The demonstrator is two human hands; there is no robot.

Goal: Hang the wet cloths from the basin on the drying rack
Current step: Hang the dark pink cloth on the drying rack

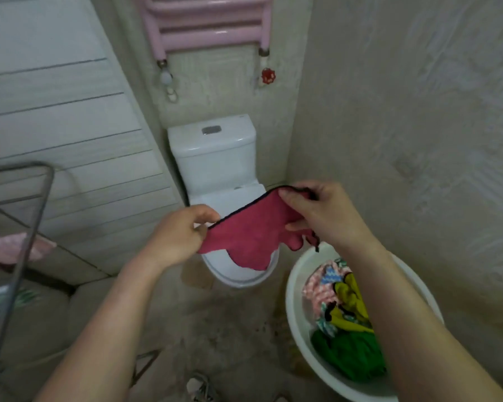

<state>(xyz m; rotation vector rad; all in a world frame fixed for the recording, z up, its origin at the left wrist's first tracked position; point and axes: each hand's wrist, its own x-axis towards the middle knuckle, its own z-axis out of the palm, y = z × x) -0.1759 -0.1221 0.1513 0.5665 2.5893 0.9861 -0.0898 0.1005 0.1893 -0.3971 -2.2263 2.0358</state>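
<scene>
Left hand (pixel 177 233): pinching red cloth (pixel 251 233)
Right hand (pixel 317 211): gripping its other corner
Basin (pixel 295 285): below right hand, holds green cloth (pixel 349 355), yellow cloth (pixel 350 303)

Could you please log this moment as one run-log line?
left hand, right hand: spreading red cloth | basin: cloths remain | rack: one pink cloth

**Red cloth held up over bathroom floor**

A person's left hand (pixel 176 237) and right hand (pixel 321 213) pinch the dark-trimmed top edge of a red cloth (pixel 250 233), which is stretched between them in front of a white toilet (pixel 215 152). At lower right, a white basin (pixel 295 314) on the floor holds green, yellow and patterned cloths (pixel 346 320). A grey metal rack (pixel 29 227) at the left edge carries a pink cloth (pixel 9 248). A pink radiator (pixel 209 24) is mounted on the wall above the toilet.
</scene>
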